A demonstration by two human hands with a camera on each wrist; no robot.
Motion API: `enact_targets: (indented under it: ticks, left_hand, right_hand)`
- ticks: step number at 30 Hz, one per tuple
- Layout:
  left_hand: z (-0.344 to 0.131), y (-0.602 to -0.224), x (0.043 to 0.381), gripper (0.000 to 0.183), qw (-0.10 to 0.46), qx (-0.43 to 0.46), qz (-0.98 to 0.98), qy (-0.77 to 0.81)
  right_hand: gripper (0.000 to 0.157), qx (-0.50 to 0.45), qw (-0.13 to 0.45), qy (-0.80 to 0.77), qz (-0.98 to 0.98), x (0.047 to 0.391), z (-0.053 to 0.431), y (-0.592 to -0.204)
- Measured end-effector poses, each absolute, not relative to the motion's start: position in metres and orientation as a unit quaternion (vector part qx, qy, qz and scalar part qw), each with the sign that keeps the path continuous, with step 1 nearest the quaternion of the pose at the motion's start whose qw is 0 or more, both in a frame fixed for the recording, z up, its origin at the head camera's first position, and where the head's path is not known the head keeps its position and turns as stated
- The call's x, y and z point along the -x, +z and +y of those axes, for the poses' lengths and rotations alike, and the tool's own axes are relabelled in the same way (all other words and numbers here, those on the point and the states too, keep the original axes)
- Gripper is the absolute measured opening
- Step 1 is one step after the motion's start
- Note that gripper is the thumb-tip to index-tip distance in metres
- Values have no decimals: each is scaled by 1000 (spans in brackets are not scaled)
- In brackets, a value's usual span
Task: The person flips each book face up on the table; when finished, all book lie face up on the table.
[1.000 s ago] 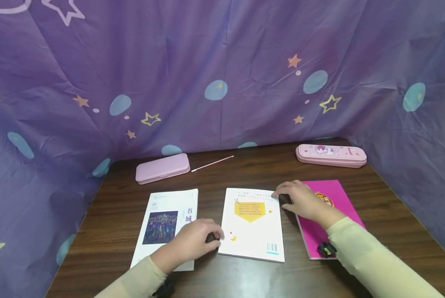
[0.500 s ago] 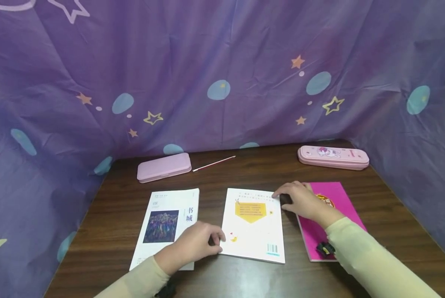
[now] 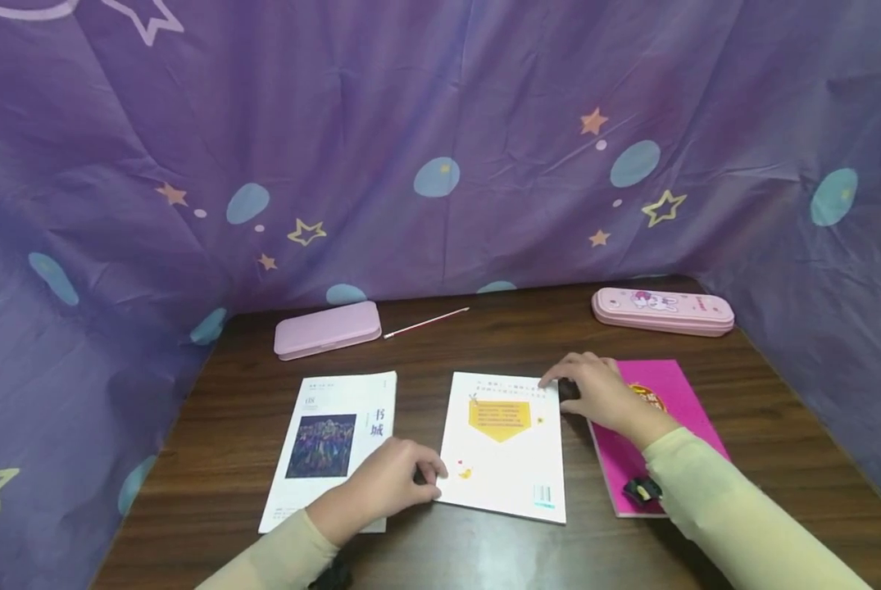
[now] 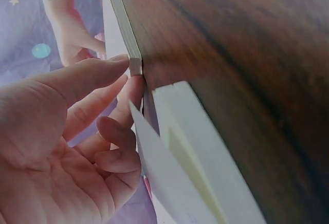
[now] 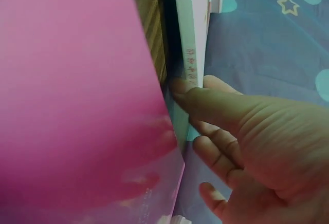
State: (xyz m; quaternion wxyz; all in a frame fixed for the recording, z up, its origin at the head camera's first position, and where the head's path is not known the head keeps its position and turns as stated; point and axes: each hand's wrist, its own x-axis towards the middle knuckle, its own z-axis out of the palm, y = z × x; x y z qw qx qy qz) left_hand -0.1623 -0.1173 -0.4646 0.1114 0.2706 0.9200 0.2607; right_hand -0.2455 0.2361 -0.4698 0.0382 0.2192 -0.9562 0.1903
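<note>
A white book (image 3: 501,447) with a yellow panel and a barcode lies flat in the middle of the head view. My left hand (image 3: 388,479) pinches its lower left corner; in the left wrist view the thumb (image 4: 110,70) and a finger meet at that corner. Toward the upper right corner, my right hand (image 3: 602,397) grips the book's edge. The right wrist view has that thumb (image 5: 205,103) against the spine (image 5: 189,49), with fingers on the far side. Left of it lies a white magazine (image 3: 292,500) with a dark picture, partly behind my left hand.
Under my right forearm lies a magenta book (image 3: 676,385). Toward the back of the wooden table (image 3: 529,336) are a plain pink case (image 3: 328,329), a thin red-and-white stick (image 3: 427,323) and a pink pencil case (image 3: 663,312) with a rabbit. A purple curtain (image 3: 381,123) surrounds the table.
The whole head view has shifted slightly, so everything appears a little further right. Both hands keep their places at the white book's corners; the left fingers have adjusted slightly.
</note>
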Motion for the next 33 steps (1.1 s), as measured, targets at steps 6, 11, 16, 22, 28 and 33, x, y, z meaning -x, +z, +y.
enact_targets:
  ticks: [6,11,16,22,28,33]
  left_hand:
    - [-120,-461,160,17,113,-265,927,240]
    - [-121,-460,157,15,106,-264,932,222]
    - [-122,-463,153,28,90,-274,936,201]
    - [-124,-467,148,35,22,-276,942,187]
    - [-131,-464,146,23,-40,-274,939,204]
    - [-139,-459,145,20,-46,-244,931,268]
  right_hand:
    - [38,-231,53,175,-956,246,236,-471]
    - [36,-234,56,179,-954,247,238,-473]
    - [33,-245,42,204,-947,245,243,-469]
    - [28,-263,39,267,-926,242,246,-458]
    - [28,-256,47,311,-914,244,248,-453]
    - [26,-260,91,346,-897,245,247,-450]
